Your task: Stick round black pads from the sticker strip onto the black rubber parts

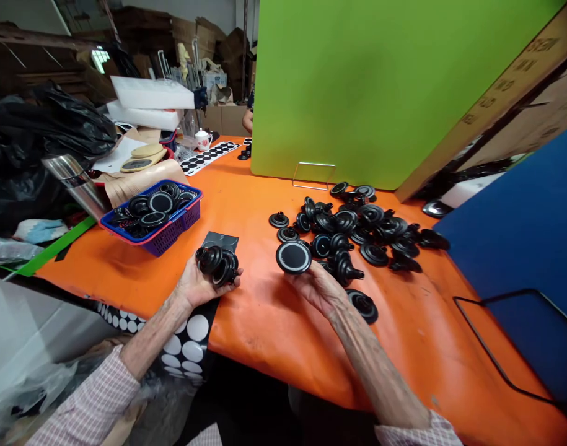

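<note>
In my left hand (pixel 196 286) lie black round stemmed parts (pixel 214 260), two at least, with the fingers curled under them. My right hand (pixel 321 290) grips another black round part (pixel 293 257) from beneath, its flat face with a pale ring turned toward me. Close by on the right, a loose heap of similar black parts (pixel 346 220) covers the orange tabletop (pixel 250 316). Just behind my left hand is a small dark square sheet (pixel 227 240) on the table. A black strip with white round stickers (pixel 193 341) hangs over the front edge.
A blue-purple basket (pixel 178 223) of black round parts stands at the left, beside a steel flask (pixel 76 186). A green panel (pixel 339 93) rises at the back, a blue panel (pixel 520 260) at the right with a black wire frame (pixel 492 359). Part of another person (pixel 248 118) shows behind.
</note>
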Tool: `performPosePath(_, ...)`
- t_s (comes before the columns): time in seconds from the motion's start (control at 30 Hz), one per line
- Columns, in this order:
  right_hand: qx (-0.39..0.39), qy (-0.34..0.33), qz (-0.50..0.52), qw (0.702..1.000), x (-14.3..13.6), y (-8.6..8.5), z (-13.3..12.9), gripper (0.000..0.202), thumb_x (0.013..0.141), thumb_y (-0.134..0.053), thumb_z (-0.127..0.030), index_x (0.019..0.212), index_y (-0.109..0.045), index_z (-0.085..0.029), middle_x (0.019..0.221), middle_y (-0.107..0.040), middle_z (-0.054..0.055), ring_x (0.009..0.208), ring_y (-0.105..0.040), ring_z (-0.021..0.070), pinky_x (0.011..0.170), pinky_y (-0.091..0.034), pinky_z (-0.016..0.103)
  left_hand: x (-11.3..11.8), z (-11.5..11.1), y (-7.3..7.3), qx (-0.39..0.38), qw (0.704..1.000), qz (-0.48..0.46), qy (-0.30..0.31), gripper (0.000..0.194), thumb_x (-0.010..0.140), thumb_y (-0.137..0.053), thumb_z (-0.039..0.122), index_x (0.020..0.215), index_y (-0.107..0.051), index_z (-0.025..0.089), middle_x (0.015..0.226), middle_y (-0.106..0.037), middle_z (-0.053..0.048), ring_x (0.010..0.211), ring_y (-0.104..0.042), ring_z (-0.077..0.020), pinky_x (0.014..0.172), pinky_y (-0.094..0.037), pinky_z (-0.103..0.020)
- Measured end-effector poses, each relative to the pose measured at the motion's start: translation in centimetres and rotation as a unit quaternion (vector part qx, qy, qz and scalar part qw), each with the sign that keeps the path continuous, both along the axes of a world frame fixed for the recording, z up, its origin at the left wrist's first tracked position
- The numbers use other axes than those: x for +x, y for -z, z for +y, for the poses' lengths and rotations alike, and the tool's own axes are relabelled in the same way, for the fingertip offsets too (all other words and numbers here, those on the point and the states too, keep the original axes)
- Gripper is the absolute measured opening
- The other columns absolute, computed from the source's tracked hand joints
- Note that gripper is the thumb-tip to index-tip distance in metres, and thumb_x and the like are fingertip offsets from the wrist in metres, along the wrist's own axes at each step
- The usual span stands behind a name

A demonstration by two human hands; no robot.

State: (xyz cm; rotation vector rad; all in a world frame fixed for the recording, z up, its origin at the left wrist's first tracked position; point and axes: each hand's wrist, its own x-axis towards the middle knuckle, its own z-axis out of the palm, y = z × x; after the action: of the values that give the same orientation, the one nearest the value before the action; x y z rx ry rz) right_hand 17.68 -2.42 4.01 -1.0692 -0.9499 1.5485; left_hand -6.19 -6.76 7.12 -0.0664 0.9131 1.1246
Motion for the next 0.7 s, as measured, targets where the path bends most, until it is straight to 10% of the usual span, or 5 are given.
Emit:
performPosePath(0.5, 0.068, -0.174, -0.11, 0.976, -4.8, -1.1, -0.3, 0.048, 0.077, -0.061, -0.063, 0.095, -0.07, -0.02, 0.092, -0.071, 0.006, 0.088, -0.064, 0.0232, 0.076, -0.051, 0.034, -0.3, 0.8, 0.3, 0.038, 0.994, -0.102, 0.015, 0.026, 0.078, -0.051, 0.035, 0.088, -0.061, 0.013, 0.084, -0.07, -0.014, 0.08, -0.066, -0.0288, 0.075, -0.052, -0.048)
performPosePath(0.7, 0.06, -0.102, -0.149, 0.982, -8.9, 0.5, 2.4, 0.047, 0.078, -0.053, -0.064, 0.095, -0.066, -0.022, 0.097, -0.072, 0.008, 0.093, -0.066, 0.0262, 0.075, -0.056, 0.033, -0.5, 2.9, -1.1, 0.012, 0.997, -0.073, -0.032, 0.037, 0.083, -0.045, 0.044, 0.085, -0.063, 0.012, 0.081, -0.071, -0.014, 0.077, -0.065, -0.0264, 0.07, -0.051, -0.041)
